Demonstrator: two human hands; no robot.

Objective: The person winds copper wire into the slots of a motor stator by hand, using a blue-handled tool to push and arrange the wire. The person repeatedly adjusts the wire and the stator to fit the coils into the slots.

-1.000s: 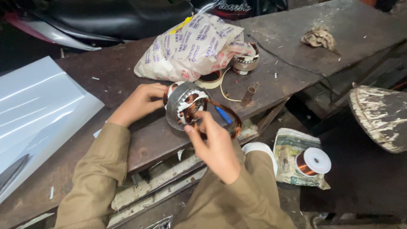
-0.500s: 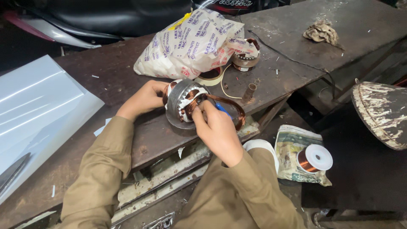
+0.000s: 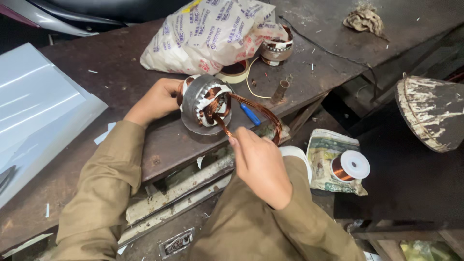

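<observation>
Clearly a winding step: copper coil being worked into a motor stator on the worktop.

Left hand (image 3: 155, 100) closes its grip on the stator (image 3: 205, 104) from nine o'clock, steadying it on the dark worktop (image 3: 121, 72); right hand (image 3: 261, 162), at five o'clock of the stator, pinches the copper wire coil (image 3: 258, 112), which loops out toward three o'clock and runs back into the slots. I judge the coil only partly seated; the next move calls for a firm hold on the stator and careful feeding without kinking strands. The right fingertips are hidden behind the hand, the slot count is too small to tell, and a second stator (image 3: 276, 47) at one o'clock is half covered by a printed plastic bag (image 3: 212, 34).
</observation>
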